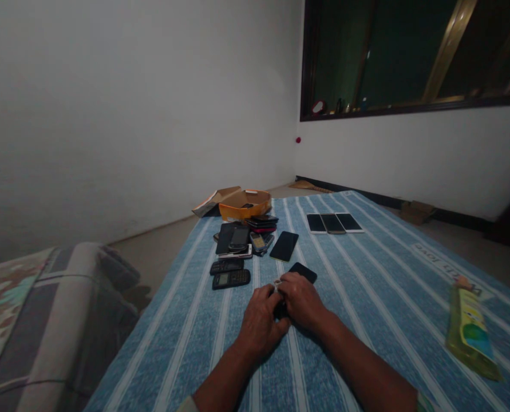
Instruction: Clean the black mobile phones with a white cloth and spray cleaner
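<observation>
Black object [280,311], long axis hidden, is showing between curled left hand [261,321] and right hand [301,300], neither clearly nearer, grip unclear.

This looks like a room in a home: a striped blue cloth [387,309] drapes the surface in front, a floral cover [14,303] lies over furniture at the left, plain white walls [151,103] meet a dark baseboard [469,217], and small belongings line the windowsill [400,110].
</observation>
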Demonstrator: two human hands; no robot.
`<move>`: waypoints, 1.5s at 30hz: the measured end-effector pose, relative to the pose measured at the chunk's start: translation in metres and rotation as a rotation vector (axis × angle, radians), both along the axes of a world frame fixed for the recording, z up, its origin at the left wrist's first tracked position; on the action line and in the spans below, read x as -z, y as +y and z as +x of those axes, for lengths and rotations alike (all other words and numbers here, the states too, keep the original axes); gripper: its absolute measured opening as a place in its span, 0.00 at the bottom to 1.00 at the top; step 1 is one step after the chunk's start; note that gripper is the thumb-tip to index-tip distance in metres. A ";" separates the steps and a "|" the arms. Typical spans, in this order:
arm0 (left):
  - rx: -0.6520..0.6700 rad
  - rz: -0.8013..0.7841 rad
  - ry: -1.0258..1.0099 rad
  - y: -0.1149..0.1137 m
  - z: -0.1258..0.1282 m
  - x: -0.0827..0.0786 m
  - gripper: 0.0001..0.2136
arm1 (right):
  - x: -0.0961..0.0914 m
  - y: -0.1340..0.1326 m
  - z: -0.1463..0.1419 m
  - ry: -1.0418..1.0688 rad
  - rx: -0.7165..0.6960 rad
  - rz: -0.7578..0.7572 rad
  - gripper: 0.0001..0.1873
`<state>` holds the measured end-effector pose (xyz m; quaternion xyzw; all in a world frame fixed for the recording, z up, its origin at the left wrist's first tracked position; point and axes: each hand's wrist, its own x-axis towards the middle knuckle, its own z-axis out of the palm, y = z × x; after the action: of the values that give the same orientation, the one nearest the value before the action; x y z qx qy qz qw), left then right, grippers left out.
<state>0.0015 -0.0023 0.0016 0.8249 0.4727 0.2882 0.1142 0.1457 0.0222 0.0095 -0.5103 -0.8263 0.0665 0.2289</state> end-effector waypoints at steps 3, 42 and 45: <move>-0.001 0.001 0.000 0.000 0.000 -0.001 0.14 | -0.006 -0.004 0.001 -0.034 -0.015 -0.034 0.12; -0.051 0.037 -0.032 0.001 0.001 0.001 0.10 | 0.008 0.012 -0.003 -0.034 0.077 0.065 0.09; -0.053 0.024 -0.040 0.001 0.001 0.001 0.11 | 0.007 0.015 0.003 -0.049 0.134 0.060 0.11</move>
<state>0.0025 -0.0018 0.0011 0.8076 0.4884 0.3132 0.1059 0.1487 0.0374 0.0024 -0.5589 -0.7972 0.0136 0.2277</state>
